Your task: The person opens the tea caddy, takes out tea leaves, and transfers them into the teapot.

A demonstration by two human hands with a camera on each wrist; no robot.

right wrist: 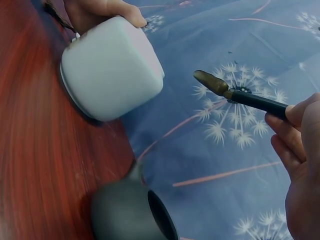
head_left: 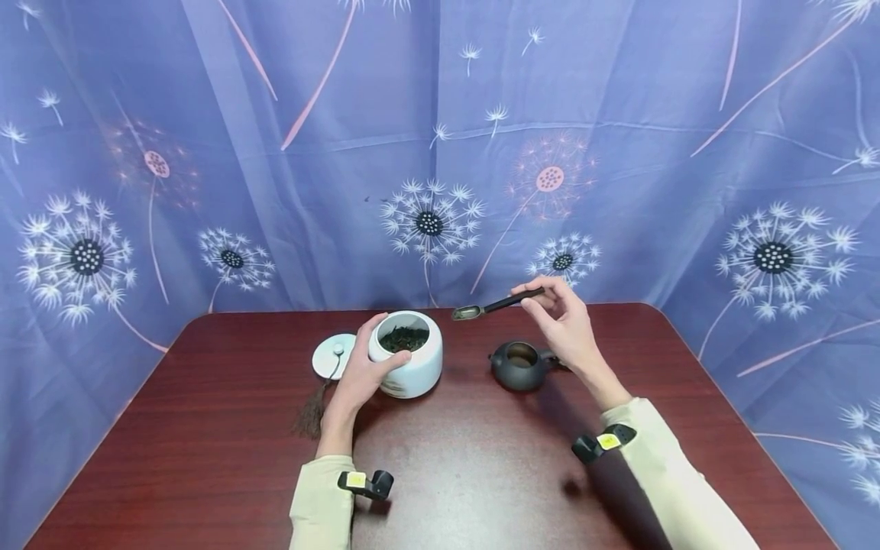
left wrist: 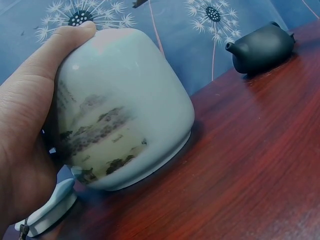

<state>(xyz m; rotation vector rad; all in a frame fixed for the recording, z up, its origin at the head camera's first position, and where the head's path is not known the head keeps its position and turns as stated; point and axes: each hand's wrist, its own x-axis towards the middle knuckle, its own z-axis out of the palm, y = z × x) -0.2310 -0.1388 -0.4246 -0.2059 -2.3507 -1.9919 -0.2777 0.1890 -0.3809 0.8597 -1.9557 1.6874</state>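
My left hand (head_left: 360,378) grips a white ceramic tea jar (head_left: 415,374) by its side, thumb at the rim. Dark dried tea leaves (head_left: 404,338) lie inside the jar's open mouth. A faint landscape painting decorates the jar wall (left wrist: 115,125) in the left wrist view. My right hand (head_left: 567,321) pinches the dark handle of a small tea scoop (head_left: 509,301) and holds it in the air. The scoop's brassy bowl (right wrist: 212,82) points left toward the jar. Below the right hand sits a dark, lidless teapot (head_left: 519,374), its spout toward the jar.
The jar's white lid (head_left: 328,357) lies left of the jar, partly behind the left hand, with a brown tassel (head_left: 312,412) trailing from its knob. A blue dandelion-print curtain (head_left: 330,191) hangs right behind the far edge of the reddish-brown table (head_left: 440,473).
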